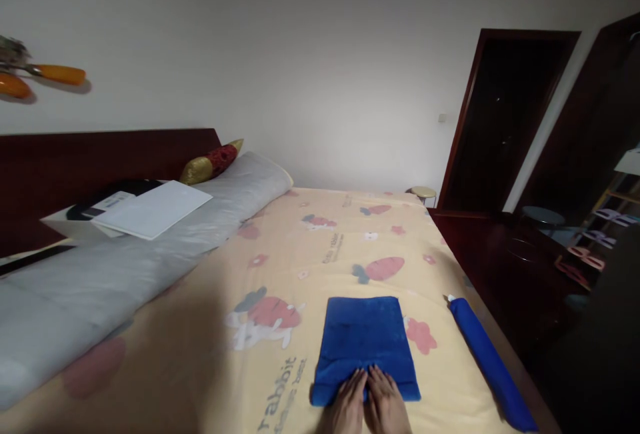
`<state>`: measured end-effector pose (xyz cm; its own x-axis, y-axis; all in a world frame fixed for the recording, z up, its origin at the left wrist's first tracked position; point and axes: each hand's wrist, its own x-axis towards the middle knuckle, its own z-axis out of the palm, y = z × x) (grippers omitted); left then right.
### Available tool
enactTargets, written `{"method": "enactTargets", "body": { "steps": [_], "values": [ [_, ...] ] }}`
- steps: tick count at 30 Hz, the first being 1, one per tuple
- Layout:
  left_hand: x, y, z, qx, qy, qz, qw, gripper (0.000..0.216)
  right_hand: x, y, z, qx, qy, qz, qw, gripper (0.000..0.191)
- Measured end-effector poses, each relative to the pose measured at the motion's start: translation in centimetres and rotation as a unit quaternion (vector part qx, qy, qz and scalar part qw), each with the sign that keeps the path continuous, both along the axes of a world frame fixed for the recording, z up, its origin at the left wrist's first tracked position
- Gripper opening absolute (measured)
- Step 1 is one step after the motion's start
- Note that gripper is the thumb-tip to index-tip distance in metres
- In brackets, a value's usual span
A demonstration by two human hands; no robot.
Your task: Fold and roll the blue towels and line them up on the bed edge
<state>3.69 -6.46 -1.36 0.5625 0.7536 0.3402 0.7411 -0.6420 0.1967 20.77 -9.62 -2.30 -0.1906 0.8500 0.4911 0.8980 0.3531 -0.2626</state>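
A blue cloth [365, 327], folded into a rough rectangle, lies flat on the bed's patterned sheet [280, 254]. Across its near edge runs a thicker, turned-over band. My left hand [351, 399] rests on that band, palm down with the fingers stretched forward. Close beside it, my right hand [384, 397] lies flat on the same band, its fingers also extended. The fingertips of both hands almost meet at the middle of the cloth. To the right, a long blue umbrella-like roll [490, 361] with a pale tip lies along the bed's edge.
Along the left stretches a grey bolster [165, 274], with a white board [155, 209] and a box [90, 217] by the headboard [100, 154]. A red and gold cushion [213, 162] sits behind. Stools [423, 192] and a shoe rack [600, 241] stand beyond the bed's right side.
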Motion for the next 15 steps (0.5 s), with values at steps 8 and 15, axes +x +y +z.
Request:
{"method": "enactTargets", "body": {
  "steps": [8,15],
  "values": [
    [-5.7,0.9,2.0,-0.031,-0.001,0.107,0.994,0.044,4.8,-0.3,-1.0,-0.015,0.009,-0.165,0.986,0.042],
    [-4.5,0.0,0.3,0.025,-0.006,0.182,0.983,0.038,2.4,-0.1,-0.4,-0.011,0.001,-0.113,0.994,0.042]
  ]
}}
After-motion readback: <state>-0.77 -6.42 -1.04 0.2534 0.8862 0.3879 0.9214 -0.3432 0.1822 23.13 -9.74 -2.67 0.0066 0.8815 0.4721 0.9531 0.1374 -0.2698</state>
